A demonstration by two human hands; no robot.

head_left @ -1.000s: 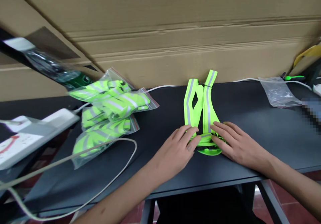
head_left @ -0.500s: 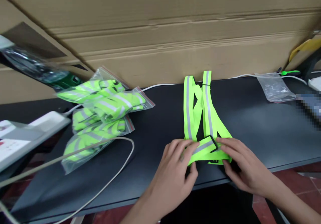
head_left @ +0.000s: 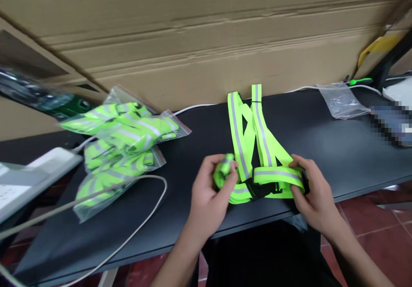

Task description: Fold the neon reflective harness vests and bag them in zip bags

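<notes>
A neon-green reflective strap vest (head_left: pixel 254 137) with grey stripes lies on the black table (head_left: pixel 337 149), its shoulder straps reaching toward the cardboard wall. My left hand (head_left: pixel 209 197) is closed on the left end of the vest's waist band, bunched in the fingers. My right hand (head_left: pixel 313 197) grips the band's right end near the table's front edge. A black buckle sits between the two hands.
Several bagged green vests (head_left: pixel 122 141) are piled at the left. A white cable (head_left: pixel 135 231) loops across the table. An empty clear bag (head_left: pixel 343 100) lies at the back right. Large cardboard sheets (head_left: pixel 206 34) stand behind the table.
Both hands went from resting flat on the vest's lower end to gripping the waist band's two ends and pulling them apart, lifted a little toward the table's front edge.
</notes>
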